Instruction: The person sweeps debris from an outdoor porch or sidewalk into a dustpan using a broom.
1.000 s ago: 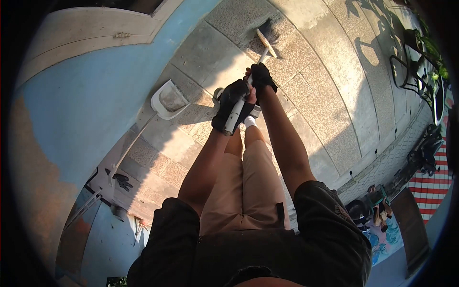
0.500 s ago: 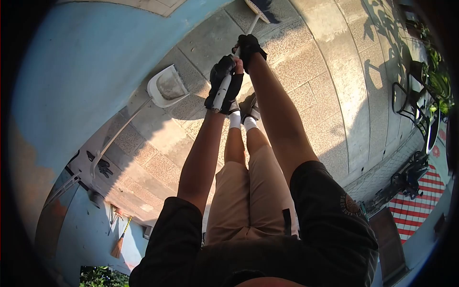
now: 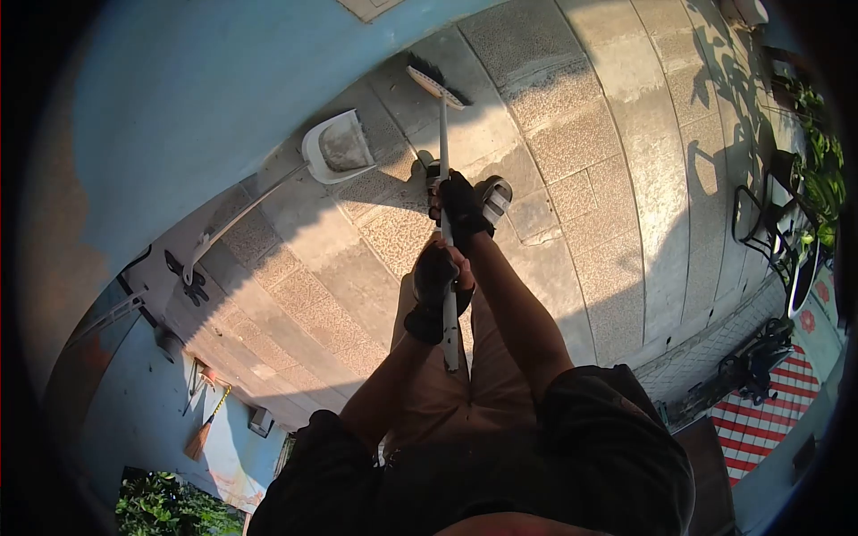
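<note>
A broom with a long white handle (image 3: 443, 143) runs away from my body. Its pale head with dark bristles (image 3: 438, 85) lies on the paved floor near the blue wall. My right hand (image 3: 462, 207), in a black fingerless glove, is wrapped round the handle in front of my feet. Closer to my body, my left hand (image 3: 436, 284), gloved alike, grips the same handle lower down, and the handle's worn end sticks out below it. Left of the broom head, a white long-handled dustpan (image 3: 340, 147) rests on the floor.
A blue wall (image 3: 214, 98) borders the floor on the left. Dark gloves (image 3: 188, 281) lie near the dustpan's handle end. A straw broom (image 3: 204, 431) leans at lower left. On the right are a black metal frame (image 3: 760, 210), green plants (image 3: 822, 179) and a parked motorbike (image 3: 755, 362).
Both hands have drawn the broom back towards my body, and its head has come nearer, swinging left towards the dustpan. Both hands keep their grip on the handle.
</note>
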Tool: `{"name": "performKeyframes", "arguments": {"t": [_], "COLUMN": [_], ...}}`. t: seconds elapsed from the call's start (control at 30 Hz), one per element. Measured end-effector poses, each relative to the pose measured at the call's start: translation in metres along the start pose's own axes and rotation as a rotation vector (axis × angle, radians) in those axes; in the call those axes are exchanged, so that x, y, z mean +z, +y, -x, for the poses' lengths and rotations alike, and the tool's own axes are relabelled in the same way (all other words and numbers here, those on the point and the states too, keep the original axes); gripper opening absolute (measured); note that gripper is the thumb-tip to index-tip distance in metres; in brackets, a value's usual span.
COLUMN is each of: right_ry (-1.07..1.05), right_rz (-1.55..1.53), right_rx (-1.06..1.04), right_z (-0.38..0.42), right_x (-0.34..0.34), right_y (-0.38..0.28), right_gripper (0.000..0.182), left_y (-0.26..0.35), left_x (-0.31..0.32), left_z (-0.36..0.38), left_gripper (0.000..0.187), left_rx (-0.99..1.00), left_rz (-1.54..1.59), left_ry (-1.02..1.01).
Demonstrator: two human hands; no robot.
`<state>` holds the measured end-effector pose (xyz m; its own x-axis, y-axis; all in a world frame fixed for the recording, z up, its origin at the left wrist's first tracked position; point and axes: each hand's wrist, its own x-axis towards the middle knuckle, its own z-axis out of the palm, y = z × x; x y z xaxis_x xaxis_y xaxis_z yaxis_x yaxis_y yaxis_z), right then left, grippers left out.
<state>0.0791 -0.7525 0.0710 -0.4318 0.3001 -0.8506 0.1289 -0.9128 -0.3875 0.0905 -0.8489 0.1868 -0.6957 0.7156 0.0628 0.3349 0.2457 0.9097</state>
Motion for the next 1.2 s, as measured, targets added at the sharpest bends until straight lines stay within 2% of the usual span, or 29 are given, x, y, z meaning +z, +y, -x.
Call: {"name": "performKeyframes", "arguments": {"t": [0.07,0.13,0.2,0.23,0.27,0.33,0.37,0.4,0.43,0.47,0.53,0.57,0.6,0.63,0.67,0.7,0.73,0.77,0.8,0.83,0.87,0.9,0.93,1.0,1.03,1.07,1.17,1.2], "right_ry": [-0.008,-0.102,-0.016,0.107,0.135,0.330,0.305,0.287,0.132,0.178,0.137,-0.076,0.342,0.393,0.312,0.167,0.117,0.077,0.020,-0.010,-0.040,-0.041,-0.034,-0.055,-0.064,-0.052,0.038,0.001], "right_rz": [-0.133,-0.488,-0.726,-0.669,-0.797,-0.968,-1.024,-1.082,-1.331,-1.247,-1.320,-1.505,-0.956,-1.010,-1.118,-1.047,-1.004,-0.946,-0.958,-0.851,-0.742,-0.741,-0.746,-0.735,-0.763,-0.786,-0.804,-0.751], "right_rx": [0.079,0.059,0.032,-0.024,-0.014,-0.052,-0.038,-0.005,0.039,0.022,-0.112,0.007,-0.036,0.024,-0.018,-0.061,-0.017,0.070,0.067,0.063,0.057,0.061,0.061,0.076,0.103,0.106,-0.003,0.028], "right_z": [0.025,0.056,0.082,0.087,0.075,0.093,0.078,0.064,0.054,0.042,-0.006,-0.039,-0.044,-0.044,-0.071,-0.088,-0.103,-0.104,-0.109,-0.117,-0.121,-0.120,-0.111,-0.087,-0.066,-0.055,0.016,0.043], "right_x": [-0.026,-0.045,-0.054,-0.061,-0.097,-0.106,-0.135,-0.169,-0.180,-0.179,-0.160,-0.156,-0.110,-0.065,-0.049,-0.028,-0.005,0.019,0.036,0.050,0.061,0.065,0.070,0.068,0.059,0.044,0.003,-0.015], "right_y": [-0.005,-0.011,-0.013,-0.009,0.021,0.019,0.035,0.062,0.067,0.064,0.060,0.063,0.037,0.011,0.011,0.007,0.001,-0.014,-0.022,-0.023,-0.024,-0.023,-0.022,-0.022,-0.024,-0.016,-0.001,0.000], "right_gripper": [0.007,0.009,0.012,0.013,0.010,0.009,0.011,0.013,0.014,0.014,0.015,0.016,0.017,0.018,0.018,0.016,0.013,0.016,0.015,0.014,0.015,0.015,0.015,0.015,0.014,0.011,0.012,0.014], "left_y": [0.034,0.040,0.053,0.054,0.053,0.057,0.052,0.048,0.037,0.021,-0.020,-0.028,-0.036,-0.046,-0.059,-0.046,-0.050,-0.059,-0.067,-0.069,-0.071,-0.072,-0.067,-0.042,-0.028,-0.031,-0.007,-0.006], "left_x": [-0.006,-0.003,-0.004,-0.005,-0.002,0.005,0.011,0.008,0.012,0.019,0.033,0.028,0.023,0.007,-0.003,-0.021,-0.026,-0.032,-0.038,-0.042,-0.046,-0.047,-0.050,-0.065,-0.067,-0.060,-0.052,-0.046], "left_z": [-0.003,0.011,0.012,0.019,0.017,0.020,0.021,0.017,0.011,0.003,-0.015,-0.027,-0.040,-0.057,-0.070,-0.084,-0.085,-0.086,-0.085,-0.084,-0.084,-0.084,-0.083,-0.081,-0.078,-0.075,-0.057,-0.048], "left_gripper": [0.021,0.020,0.017,0.015,0.015,0.013,0.010,0.007,0.009,0.008,0.003,0.009,0.019,0.024,0.028,0.029,0.025,0.021,0.018,0.018,0.013,0.009,0.009,0.013,0.018,0.020,0.022,0.023], "left_rx": [0.060,0.067,0.087,-0.002,0.001,0.015,-0.003,-0.180,-0.236,-0.230,-0.075,-0.152,-0.229,-0.391,-0.363,-0.321,-0.347,-0.229,-0.114,-0.116,-0.039,0.039,0.036,0.077,0.131,0.368,0.433,0.443], "left_rz": [0.062,0.267,0.409,0.485,0.495,0.561,0.608,0.527,0.758,0.670,0.412,0.388,0.369,0.434,0.440,0.311,0.329,0.320,0.308,0.300,0.216,0.134,0.133,0.167,0.084,0.143,0.302,0.333], "left_ry": [-0.054,-0.073,-0.099,-0.142,-0.152,-0.174,-0.180,-0.361,-0.456,-0.504,-0.456,-0.371,-0.284,-0.296,-0.243,-0.157,-0.066,-0.054,-0.040,-0.040,0.016,0.073,0.074,-0.095,-0.165,-0.172,-0.408,-0.457]}}
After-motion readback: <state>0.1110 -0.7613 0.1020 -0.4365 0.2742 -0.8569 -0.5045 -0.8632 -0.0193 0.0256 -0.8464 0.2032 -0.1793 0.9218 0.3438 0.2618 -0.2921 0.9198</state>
